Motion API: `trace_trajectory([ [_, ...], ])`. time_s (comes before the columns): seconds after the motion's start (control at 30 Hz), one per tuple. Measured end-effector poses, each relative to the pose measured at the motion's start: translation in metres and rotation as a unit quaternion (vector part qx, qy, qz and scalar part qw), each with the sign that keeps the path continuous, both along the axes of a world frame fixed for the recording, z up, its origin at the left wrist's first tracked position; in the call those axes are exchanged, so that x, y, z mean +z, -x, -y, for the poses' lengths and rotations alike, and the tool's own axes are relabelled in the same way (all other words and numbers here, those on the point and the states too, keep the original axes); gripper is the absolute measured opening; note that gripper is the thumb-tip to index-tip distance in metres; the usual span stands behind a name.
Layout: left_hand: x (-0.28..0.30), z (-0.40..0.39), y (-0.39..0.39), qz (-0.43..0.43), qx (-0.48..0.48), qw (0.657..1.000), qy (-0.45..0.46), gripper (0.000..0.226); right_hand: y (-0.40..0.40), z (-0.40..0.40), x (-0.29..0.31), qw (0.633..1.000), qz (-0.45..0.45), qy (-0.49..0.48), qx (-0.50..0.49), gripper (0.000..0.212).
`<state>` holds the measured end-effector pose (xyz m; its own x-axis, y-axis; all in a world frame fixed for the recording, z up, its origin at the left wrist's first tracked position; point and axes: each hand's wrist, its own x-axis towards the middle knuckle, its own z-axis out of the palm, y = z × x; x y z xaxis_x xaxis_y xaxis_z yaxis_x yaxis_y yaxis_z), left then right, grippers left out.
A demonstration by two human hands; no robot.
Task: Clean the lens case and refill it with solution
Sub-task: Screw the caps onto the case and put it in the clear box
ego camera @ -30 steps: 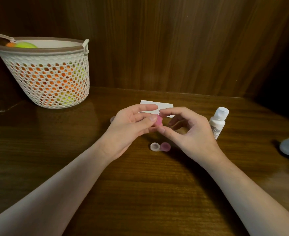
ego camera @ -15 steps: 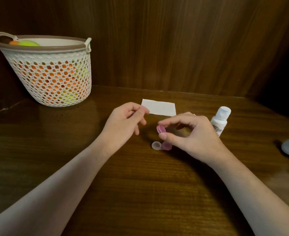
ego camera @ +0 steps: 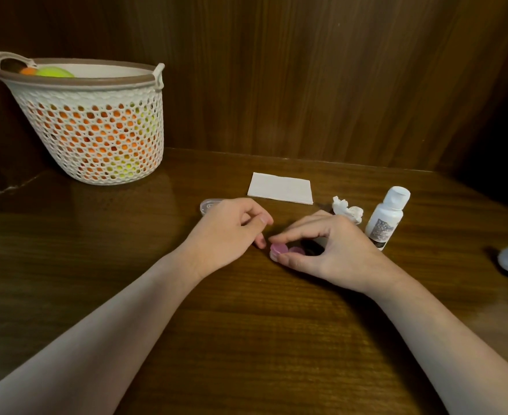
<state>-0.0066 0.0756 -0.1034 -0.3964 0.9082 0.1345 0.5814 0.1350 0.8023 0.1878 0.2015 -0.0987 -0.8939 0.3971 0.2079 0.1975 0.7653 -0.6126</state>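
- The right hand (ego camera: 330,250) pinches a pink cap (ego camera: 279,248) between thumb and forefinger, holding it down at the left end of the lens case (ego camera: 297,251), which lies on the wooden table (ego camera: 246,339) under that hand's curled fingers.
- The case's long axis runs roughly left to right across the view; its pink well shows just right of the cap, and the rest is hidden in the hand's shadow.
- The left hand (ego camera: 232,232) holds nothing, fingers loosely curled, its fingertip just beside the cap on the left, near but apart as far as I can tell.
- The right hand is plainly nearer the case and sits over it; I judge the cap is being seated onto the left well, so the next move turns on it lying flat and centred over that well.
- The solution bottle (ego camera: 386,218) stands upright just right of the right hand, cap on.
- A crumpled tissue (ego camera: 348,211) and a folded tissue (ego camera: 281,188) lie behind the hands.
- A clear cap (ego camera: 207,205) peeks out behind the left hand.
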Motion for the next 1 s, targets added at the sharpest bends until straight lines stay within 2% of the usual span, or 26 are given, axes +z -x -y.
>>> trace_trajectory([
  [0.83, -0.0042, -0.0019, 0.0037, -0.012, -0.017, 1.0, -0.002, 0.016, 0.0018, -0.0019, -0.0008, 0.999, 0.029, 0.004, 0.014, 0.024],
  [1.0, -0.0038, -0.0014, 0.0031, -0.003, -0.018, 1.0, 0.001, 0.015, 0.0013, -0.0012, -0.0004, 0.999, 0.031, 0.008, 0.007, 0.039],
])
